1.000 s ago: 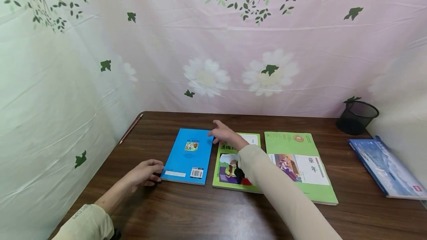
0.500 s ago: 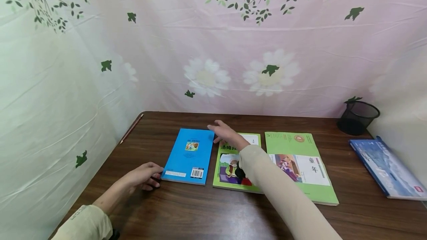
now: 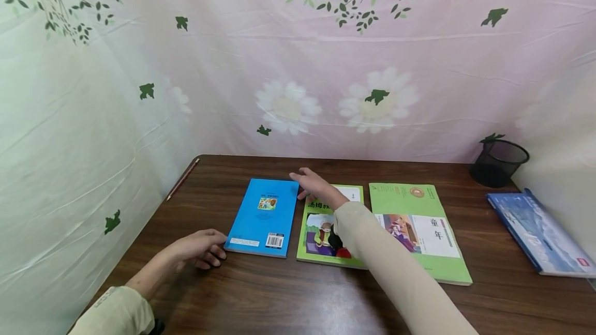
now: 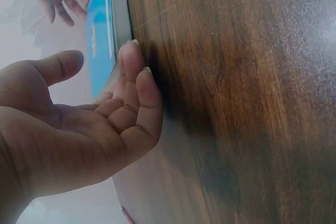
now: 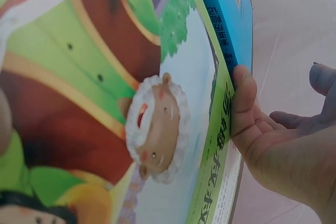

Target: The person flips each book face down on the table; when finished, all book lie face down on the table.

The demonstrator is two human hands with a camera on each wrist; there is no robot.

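A blue book (image 3: 263, 216) lies back cover up on the table, its barcode at the lower right. Beside its lower left corner is my left hand (image 3: 197, 249), fingers loosely bent and thumb apart; in the left wrist view the fingertips (image 4: 131, 51) are right at the book's edge. My right hand (image 3: 318, 188) reaches over the top of a green cartoon-cover book (image 3: 328, 237) to the blue book's upper right corner. The right wrist view has its fingers relaxed, with one fingertip (image 5: 244, 74) at the blue spine. My right sleeve hides part of the cartoon cover.
A larger green book (image 3: 419, 200) lies to the right, partly under my right sleeve. Farther right are a blue-white book (image 3: 540, 234) and a black mesh pen holder (image 3: 498, 164). A pencil (image 3: 183, 180) lies along the table's left edge. Printed cloth (image 3: 326, 66) hangs behind.
My left fingers have loosened and drawn slightly down from the blue book's corner. The right fingers have shifted slightly and spread. The books stay where they were.
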